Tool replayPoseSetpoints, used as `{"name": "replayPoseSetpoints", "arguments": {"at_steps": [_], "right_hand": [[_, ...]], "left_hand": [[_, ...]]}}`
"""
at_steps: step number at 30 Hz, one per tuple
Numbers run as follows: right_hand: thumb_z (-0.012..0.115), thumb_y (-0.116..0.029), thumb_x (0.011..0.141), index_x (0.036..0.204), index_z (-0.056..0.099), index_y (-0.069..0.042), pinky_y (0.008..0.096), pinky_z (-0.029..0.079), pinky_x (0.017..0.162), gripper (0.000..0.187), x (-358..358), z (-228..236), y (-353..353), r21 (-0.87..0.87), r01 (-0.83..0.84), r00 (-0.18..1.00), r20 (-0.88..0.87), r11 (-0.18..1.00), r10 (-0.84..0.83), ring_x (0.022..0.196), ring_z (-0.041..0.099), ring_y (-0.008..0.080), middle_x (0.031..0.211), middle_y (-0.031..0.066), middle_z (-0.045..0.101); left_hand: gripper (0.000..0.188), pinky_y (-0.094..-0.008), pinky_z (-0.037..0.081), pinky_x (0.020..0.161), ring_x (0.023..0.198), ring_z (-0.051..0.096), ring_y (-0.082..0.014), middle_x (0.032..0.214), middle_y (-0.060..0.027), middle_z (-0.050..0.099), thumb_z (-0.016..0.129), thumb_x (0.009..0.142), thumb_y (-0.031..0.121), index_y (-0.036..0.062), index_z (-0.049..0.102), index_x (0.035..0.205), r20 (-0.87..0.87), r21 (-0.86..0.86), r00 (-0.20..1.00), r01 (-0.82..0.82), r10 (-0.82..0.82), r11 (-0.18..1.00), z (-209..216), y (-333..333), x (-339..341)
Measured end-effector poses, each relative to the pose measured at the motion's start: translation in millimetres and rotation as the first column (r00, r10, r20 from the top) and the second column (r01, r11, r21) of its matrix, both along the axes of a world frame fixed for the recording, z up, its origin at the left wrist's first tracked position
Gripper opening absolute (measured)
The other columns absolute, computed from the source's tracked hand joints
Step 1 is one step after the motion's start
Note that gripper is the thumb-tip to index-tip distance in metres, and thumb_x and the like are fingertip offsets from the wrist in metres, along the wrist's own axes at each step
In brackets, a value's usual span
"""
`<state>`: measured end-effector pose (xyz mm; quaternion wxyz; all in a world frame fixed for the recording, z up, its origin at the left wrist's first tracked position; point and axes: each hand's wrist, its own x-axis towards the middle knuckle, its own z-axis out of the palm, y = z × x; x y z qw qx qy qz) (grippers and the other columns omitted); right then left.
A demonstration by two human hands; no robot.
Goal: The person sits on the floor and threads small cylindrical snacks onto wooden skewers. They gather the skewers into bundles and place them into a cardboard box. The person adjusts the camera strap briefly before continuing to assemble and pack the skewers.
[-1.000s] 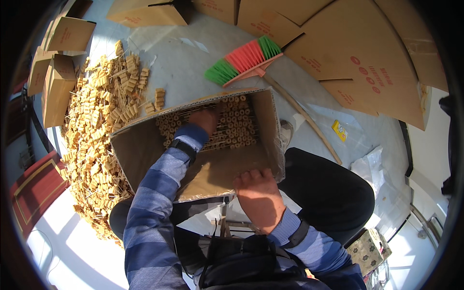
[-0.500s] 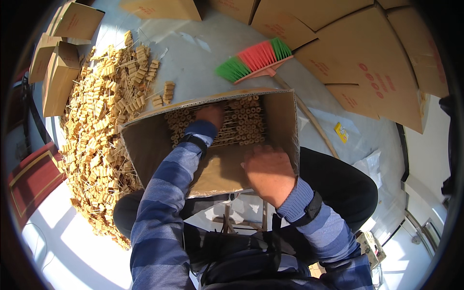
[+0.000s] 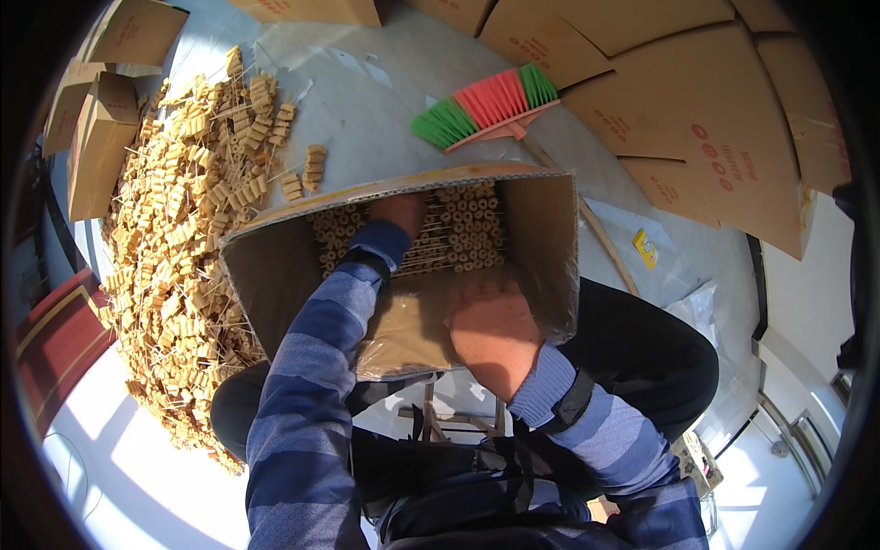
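A cardboard box [image 3: 541,220] tilts toward me between my knees. Rows of skewered tan rings [image 3: 472,225] are stacked inside it, with bare sticks running across the middle. My left hand [image 3: 401,213] reaches deep into the box against the stack, under the upper edge; its fingers are hidden, so its grip does not show. On the lower inner wall lies my right hand [image 3: 495,335], back upward, fingers stretched toward the stack and holding nothing visible. To the left, a large heap of the same skewers [image 3: 183,247] covers the floor.
A broom [image 3: 486,105] with green and red bristles lies beyond the box, its handle slanting right. Large cardboard boxes [image 3: 687,119] line the far right, and smaller cartons [image 3: 105,137] stand at the far left. A yellow packet [image 3: 645,248] lies right of the handle.
My right hand has shifted left and slightly inward from near the box's right wall. My left hand stays at the stack. The box has tilted or widened slightly in view.
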<state>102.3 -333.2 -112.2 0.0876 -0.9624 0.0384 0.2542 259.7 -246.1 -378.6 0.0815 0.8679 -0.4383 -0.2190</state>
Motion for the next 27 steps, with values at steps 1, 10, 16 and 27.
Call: {"name": "replayPoseSetpoints", "arguments": {"at_steps": [1, 10, 16, 27], "right_hand": [[0.059, -0.022, 0.088, 0.095, 0.066, -0.003, 0.0375, 0.048, 0.081, 0.022, -3, 8, 0, 0.064, 0.009, 0.999, 0.031, 0.998, -0.011, 0.092, 0.063, 0.0267, 0.094, 0.0124, 0.065], [0.059, -0.014, 0.083, 0.097, 0.062, 0.0, 0.0351, 0.047, 0.087, 0.02, -21, 57, -1, 0.193, 0.013, 0.999, -0.033, 0.981, -0.007, 0.095, 0.061, 0.0251, 0.093, 0.0105, 0.063], [0.059, -0.013, 0.083, 0.104, 0.065, 0.002, 0.0355, 0.048, 0.089, 0.027, -23, 64, -4, 0.241, 0.001, 0.996, -0.082, 0.97, 0.019, 0.099, 0.062, 0.0251, 0.098, 0.0108, 0.065], [0.059, -0.015, 0.084, 0.11, 0.066, 0.003, 0.0361, 0.048, 0.089, 0.033, -27, 70, -8, 0.198, 0.001, 0.999, -0.033, 0.98, 0.006, 0.1, 0.062, 0.0259, 0.101, 0.013, 0.066]], "left_hand": [[0.037, -0.0524, 0.056, 0.085, 0.101, 0.068, -0.0371, 0.114, -0.0146, 0.07, 0.064, 0.09, 0.033, 0.0263, 0.065, 0.127, -0.002, 0.015, 1.0, -0.007, 0.007, 1.0, 1, -2, 0], [0.043, -0.05, 0.047, 0.103, 0.12, 0.06, -0.0368, 0.13, -0.0172, 0.064, 0.059, 0.096, 0.039, 0.0271, 0.061, 0.137, -0.15, 0.096, 0.989, 0.002, 0.012, 0.995, 11, -20, 1], [0.045, -0.0484, 0.045, 0.106, 0.123, 0.057, -0.0377, 0.135, -0.0154, 0.062, 0.056, 0.097, 0.043, 0.0224, 0.061, 0.137, -0.183, 0.162, 0.982, -0.006, 0.036, 0.987, 5, -27, -1], [0.029, -0.0512, 0.048, 0.099, 0.114, 0.061, -0.0384, 0.122, -0.0182, 0.066, 0.054, 0.098, 0.036, 0.0207, 0.069, 0.116, -0.064, 0.069, 0.997, -0.037, 0.041, 0.997, -21, -20, 3]]}}
